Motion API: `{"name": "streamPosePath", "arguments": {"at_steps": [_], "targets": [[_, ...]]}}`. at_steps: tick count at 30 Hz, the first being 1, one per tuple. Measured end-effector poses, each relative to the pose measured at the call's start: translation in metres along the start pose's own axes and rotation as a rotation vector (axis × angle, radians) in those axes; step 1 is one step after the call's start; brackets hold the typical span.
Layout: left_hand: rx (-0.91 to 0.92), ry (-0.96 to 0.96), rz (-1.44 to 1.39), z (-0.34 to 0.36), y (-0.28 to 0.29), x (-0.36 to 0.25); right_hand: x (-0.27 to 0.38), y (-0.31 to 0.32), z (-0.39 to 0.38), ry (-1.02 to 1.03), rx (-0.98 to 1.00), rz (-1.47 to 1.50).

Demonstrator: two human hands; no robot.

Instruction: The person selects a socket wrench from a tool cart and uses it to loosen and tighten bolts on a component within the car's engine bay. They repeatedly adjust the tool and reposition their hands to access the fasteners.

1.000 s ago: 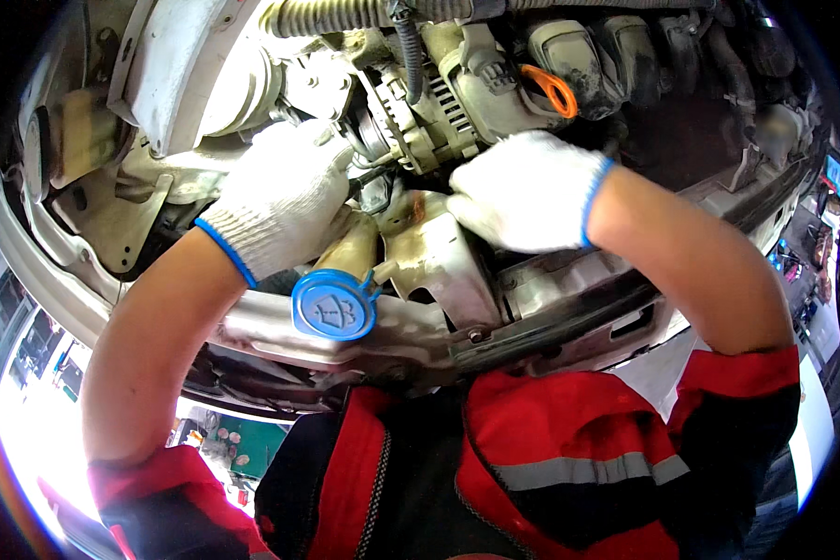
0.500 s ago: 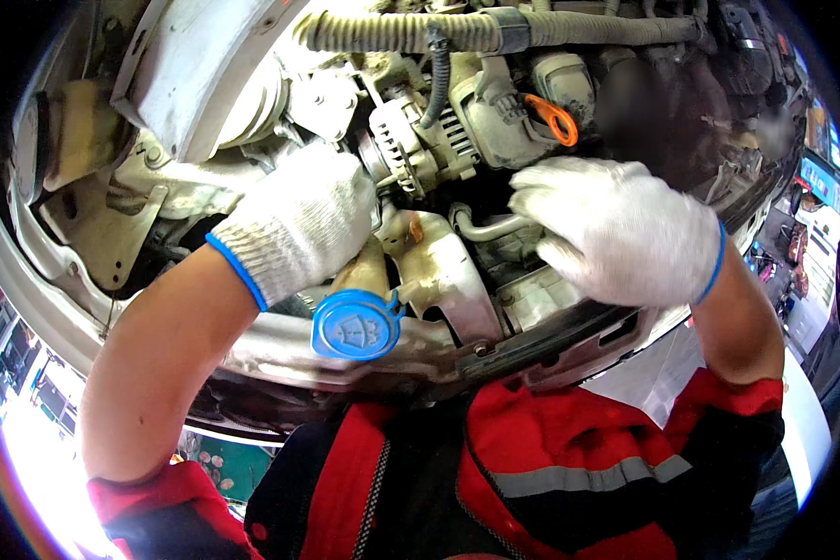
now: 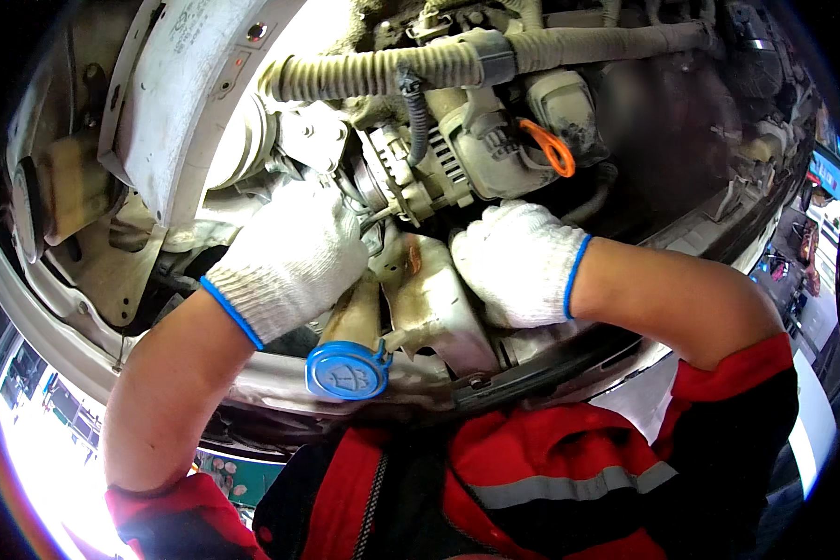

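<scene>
White knitted gloves with blue cuffs cover both hands. My left hand [image 3: 299, 252] is closed beside the left end of the alternator [image 3: 411, 182]; its fingertips are hidden among the engine parts. A short thin metal rod [image 3: 379, 217] shows between that glove and the alternator, but whether the hand grips it is unclear. Below the alternator's right end, my right hand [image 3: 518, 266] is curled with the knuckles up, and what its fingers hold, if anything, is hidden. Between the wrists stands a yellowed filler neck [image 3: 353, 313] with a blue washer-fluid cap [image 3: 348, 370].
An orange dipstick handle [image 3: 549, 149] sticks up right of the alternator. A ribbed hose [image 3: 383, 73] crosses behind it. At the left, a pale metal panel [image 3: 191, 103] hangs over the bay. The front body rail [image 3: 420, 385] runs between my body and the engine.
My right hand has moved left, close under the alternator, and its fingers have curled in. My left hand stays at nearly the same engine parts. The view has shifted slightly.
</scene>
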State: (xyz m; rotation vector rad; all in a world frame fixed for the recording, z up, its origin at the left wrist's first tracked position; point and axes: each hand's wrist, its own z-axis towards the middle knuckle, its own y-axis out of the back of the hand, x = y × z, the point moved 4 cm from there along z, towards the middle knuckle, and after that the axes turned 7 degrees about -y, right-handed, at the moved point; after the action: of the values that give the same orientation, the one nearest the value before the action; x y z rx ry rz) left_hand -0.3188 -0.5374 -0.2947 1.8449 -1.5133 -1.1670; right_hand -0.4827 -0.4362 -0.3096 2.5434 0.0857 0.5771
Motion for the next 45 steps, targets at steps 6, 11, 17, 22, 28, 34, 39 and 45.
{"name": "streamPosePath", "arguments": {"at_steps": [6,11,17,22,28,34,39,45], "targets": [[0.008,0.059,-0.032,-0.001,-0.004,0.0,0.002,0.016,-0.003,0.119,0.186,0.035],[-0.056,0.029,-0.032,-0.002,-0.002,0.001,0.007,0.022,-0.014,0.048,0.14,0.169],[-0.069,0.001,0.003,-0.002,-0.005,0.001,0.018,0.005,-0.022,-0.073,-0.232,0.184],[-0.066,0.05,-0.026,-0.004,-0.002,0.0,0.017,0.004,-0.016,-0.03,-0.16,0.148],[-0.107,0.182,-0.049,0.003,-0.005,0.005,0.015,0.021,-0.02,-0.038,-0.026,0.137],[-0.22,0.171,-0.193,-0.005,0.008,0.01,0.003,0.055,-0.041,0.237,-0.532,0.357],[-0.443,0.12,-0.189,-0.008,0.004,0.011,0.015,0.044,-0.048,0.139,-0.722,-0.033],[-0.386,0.133,-0.054,-0.014,0.004,0.015,0.016,0.06,-0.039,0.057,-0.681,0.064]]}}
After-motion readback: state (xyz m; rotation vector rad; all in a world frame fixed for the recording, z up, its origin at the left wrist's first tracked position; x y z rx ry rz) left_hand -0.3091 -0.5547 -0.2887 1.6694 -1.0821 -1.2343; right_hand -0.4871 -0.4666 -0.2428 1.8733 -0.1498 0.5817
